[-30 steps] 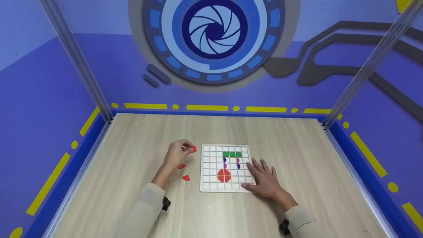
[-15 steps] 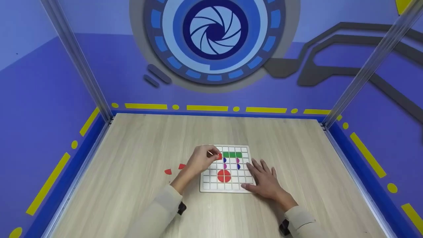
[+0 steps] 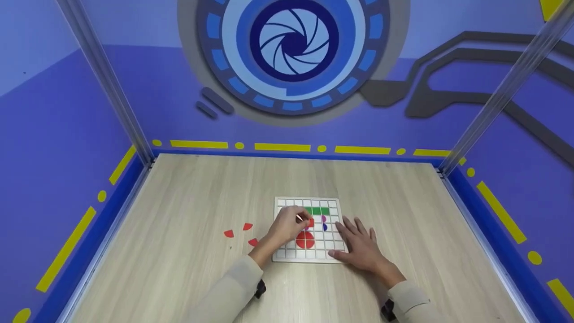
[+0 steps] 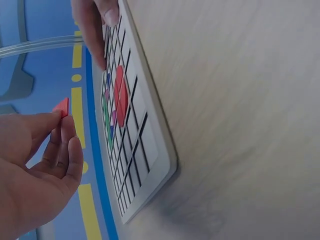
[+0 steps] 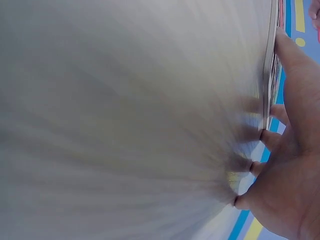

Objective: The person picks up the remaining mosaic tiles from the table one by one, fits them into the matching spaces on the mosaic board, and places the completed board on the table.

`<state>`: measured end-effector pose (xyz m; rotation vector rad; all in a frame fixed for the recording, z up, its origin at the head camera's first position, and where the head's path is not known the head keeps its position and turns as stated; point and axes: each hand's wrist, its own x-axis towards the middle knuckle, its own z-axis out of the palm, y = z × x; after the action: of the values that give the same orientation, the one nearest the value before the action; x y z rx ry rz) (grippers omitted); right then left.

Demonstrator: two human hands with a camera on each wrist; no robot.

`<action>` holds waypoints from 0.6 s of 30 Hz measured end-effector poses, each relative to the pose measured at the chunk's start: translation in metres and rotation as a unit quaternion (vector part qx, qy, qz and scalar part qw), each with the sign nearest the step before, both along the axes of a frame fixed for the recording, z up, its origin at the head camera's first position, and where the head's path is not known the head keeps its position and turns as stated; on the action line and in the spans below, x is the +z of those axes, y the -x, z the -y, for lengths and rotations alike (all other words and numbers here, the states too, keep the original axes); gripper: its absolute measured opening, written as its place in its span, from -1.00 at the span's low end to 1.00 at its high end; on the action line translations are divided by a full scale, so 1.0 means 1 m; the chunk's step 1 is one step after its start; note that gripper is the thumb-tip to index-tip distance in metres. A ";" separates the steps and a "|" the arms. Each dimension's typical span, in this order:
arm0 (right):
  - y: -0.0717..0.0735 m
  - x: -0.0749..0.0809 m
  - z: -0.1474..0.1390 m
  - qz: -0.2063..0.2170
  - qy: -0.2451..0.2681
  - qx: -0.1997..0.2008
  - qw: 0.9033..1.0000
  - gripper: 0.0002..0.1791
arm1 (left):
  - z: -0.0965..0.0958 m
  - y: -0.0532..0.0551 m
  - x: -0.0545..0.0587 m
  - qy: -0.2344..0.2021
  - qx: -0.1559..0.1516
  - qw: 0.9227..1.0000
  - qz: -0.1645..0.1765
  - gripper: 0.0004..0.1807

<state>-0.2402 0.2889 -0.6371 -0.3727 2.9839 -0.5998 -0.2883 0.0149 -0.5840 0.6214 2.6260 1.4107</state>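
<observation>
My left hand (image 3: 289,226) pinches a small red tile (image 3: 310,222) between thumb and fingertips, raised over the middle of a white grid board (image 3: 287,259). In the left wrist view the red tile (image 4: 62,106) juts from the fingertips, apart from the board. Four red quarter-round tiles form a disc (image 3: 305,240) on the board, partly behind the hand. Green squares (image 3: 319,211) line an upper row, with a pink half-round (image 3: 323,219) and a dark blue one (image 3: 325,227) below. Fingers spread, my right hand (image 3: 361,246) rests on the board's right edge.
Left of the board, loose red quarter-round tiles lie on the wooden table (image 3: 193,197): one tile (image 3: 229,233), another tile (image 3: 247,226), and a third tile (image 3: 253,242) beside the left wrist. Blue panels (image 3: 269,130) and metal posts wall in the table.
My left hand has carried the red tile rightward from beside the board to above its middle. One loose red tile shows farther left than before. The right hand stays put.
</observation>
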 end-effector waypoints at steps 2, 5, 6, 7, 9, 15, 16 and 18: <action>0.001 0.000 0.000 0.001 -0.001 -0.001 1.000 0.12 | -0.004 0.001 -0.002 0.004 -0.003 1.000 0.003 -0.88; 0.002 0.001 0.000 0.000 0.003 0.003 1.000 0.11 | -0.009 0.002 -0.005 0.012 -0.002 1.000 0.000 -0.89; 0.002 0.001 0.001 0.001 0.002 0.003 1.000 0.11 | -0.010 0.003 -0.005 0.014 -0.001 1.000 0.001 -0.90; 0.003 0.001 0.001 0.000 0.005 0.004 1.000 0.10 | -0.012 0.003 -0.006 0.017 0.001 1.000 0.003 -0.90; 0.003 0.001 0.001 0.001 0.008 0.005 1.000 0.10 | -0.015 0.004 -0.008 0.021 0.003 1.000 0.006 -0.89; 0.000 -0.001 -0.001 -0.001 0.005 0.000 1.000 0.10 | -0.026 0.004 -0.013 0.034 -0.010 0.999 0.006 -0.89; 0.000 -0.001 -0.002 -0.004 0.006 0.000 1.000 0.10 | -0.028 0.004 -0.014 0.036 -0.011 0.999 0.006 -0.90; -0.001 -0.001 -0.002 -0.004 0.004 0.000 1.000 0.11 | -0.030 0.004 -0.015 0.042 -0.013 0.999 0.005 -0.89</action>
<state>-0.2397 0.2913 -0.6380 -0.3776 2.9888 -0.6131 -0.2927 0.0451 -0.5989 0.6343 2.6424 1.2857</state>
